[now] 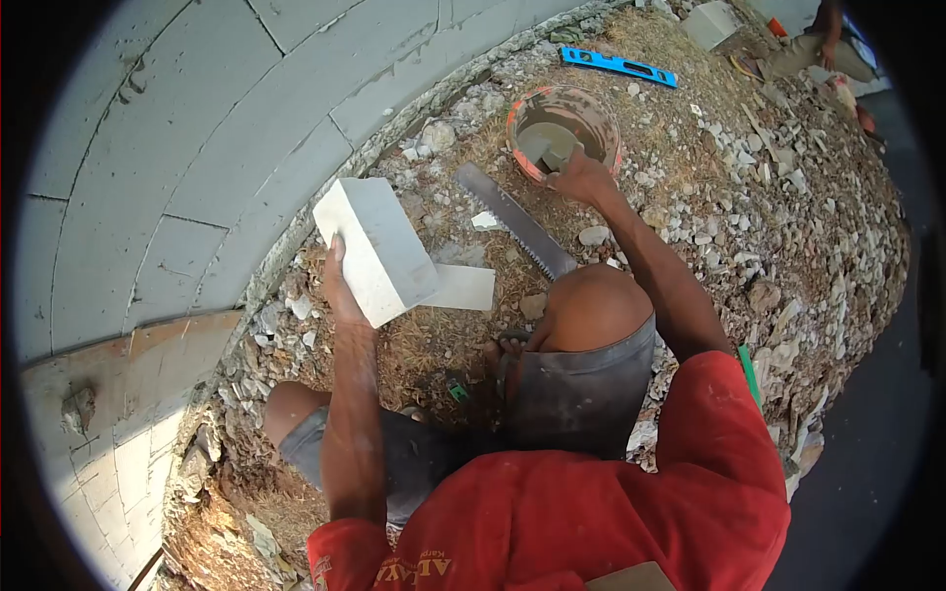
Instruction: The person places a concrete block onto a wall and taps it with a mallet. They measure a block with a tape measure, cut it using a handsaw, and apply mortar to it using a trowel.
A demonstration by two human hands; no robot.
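My left hand (pixel 340 281) grips a white block (pixel 379 246) by its near left side, holding it tilted near the wall. Another flat white piece (pixel 463 288) lies on the ground beside and partly behind the block. My right hand (pixel 579 177) reaches into an orange-rimmed bucket (pixel 514 123) of grey wet mix (pixel 548 140). Its fingers are closed round a tool, mostly hidden, whose flat grey blade touches the mix. A hand saw (pixel 512 219) with a toothed blade lies between the bucket and my knee, its handle end hidden.
A grey block wall (pixel 217 148) runs along the left. Beyond the bucket lies a blue spirit level (pixel 619 66). Rubble (pixel 778 236) covers the ground at the right. Another person (pixel 828 49) is at the top right, near a white block (pixel 709 24).
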